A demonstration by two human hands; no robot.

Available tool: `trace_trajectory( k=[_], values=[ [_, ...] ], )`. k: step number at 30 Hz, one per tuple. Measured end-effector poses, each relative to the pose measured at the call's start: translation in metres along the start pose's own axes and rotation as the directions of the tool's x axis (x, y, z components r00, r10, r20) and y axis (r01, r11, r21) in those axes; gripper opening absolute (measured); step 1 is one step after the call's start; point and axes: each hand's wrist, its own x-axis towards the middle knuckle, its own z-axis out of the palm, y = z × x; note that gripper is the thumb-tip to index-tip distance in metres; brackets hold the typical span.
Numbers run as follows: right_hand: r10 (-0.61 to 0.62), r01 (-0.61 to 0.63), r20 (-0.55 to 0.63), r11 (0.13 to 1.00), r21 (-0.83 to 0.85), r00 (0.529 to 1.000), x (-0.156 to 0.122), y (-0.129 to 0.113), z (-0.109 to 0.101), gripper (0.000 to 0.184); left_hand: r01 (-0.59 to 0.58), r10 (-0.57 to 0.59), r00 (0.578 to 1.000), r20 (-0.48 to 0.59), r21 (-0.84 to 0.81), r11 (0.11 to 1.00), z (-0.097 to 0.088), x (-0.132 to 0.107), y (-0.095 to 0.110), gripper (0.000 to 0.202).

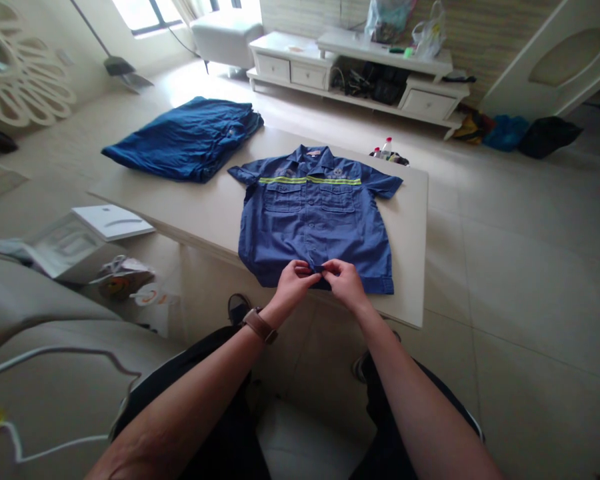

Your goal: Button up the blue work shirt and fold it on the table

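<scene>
The shirt (285,230) stretches lengthwise away, collar (325,158) farthest.

So I'm pinching this blue shirt (312,225) down at the bottom, left hand (295,279) and right hand (346,281), 2 pockets (337,199) facing up.

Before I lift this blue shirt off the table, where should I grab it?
Probably by both shoulders, one hand each, from above at the outer sides: the shirt lies flat, front up, collar pointing away from you, sleeves spread, leaving both shoulders uncovered.
</scene>
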Motion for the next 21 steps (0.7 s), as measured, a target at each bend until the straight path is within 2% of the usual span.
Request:
trace_trajectory(
  k=[4, 8, 16, 21],
  values=[
    [0.063, -0.068, 0.035, 0.983, 0.168, 0.997, 0.002, 0.001, -0.003, 0.019, -0.031, 0.031, 0.997, 0.076, -0.003, 1.000, -0.004, 0.001, 0.007, 0.035],
    [0.074, -0.081, 0.038, 0.973, 0.217, 0.997, 0.003, -0.001, -0.004, 0.023, -0.076, 0.074, 0.991, 0.109, 0.018, 0.997, -0.006, 0.002, 0.012, 0.030],
    [0.060, -0.069, 0.059, 0.983, 0.168, 0.996, 0.009, 0.001, -0.006, 0.020, -0.212, 0.201, 0.974, 0.103, 0.106, 0.972, -0.006, -0.003, 0.014, 0.045],
    [0.018, -0.016, -0.036, 0.999, 0.046, 0.999, 0.005, -0.001, -0.002, 0.019, -0.254, 0.237, 0.964, 0.121, 0.160, 0.954, -0.004, -0.007, 0.019, 0.042]
  ],
)
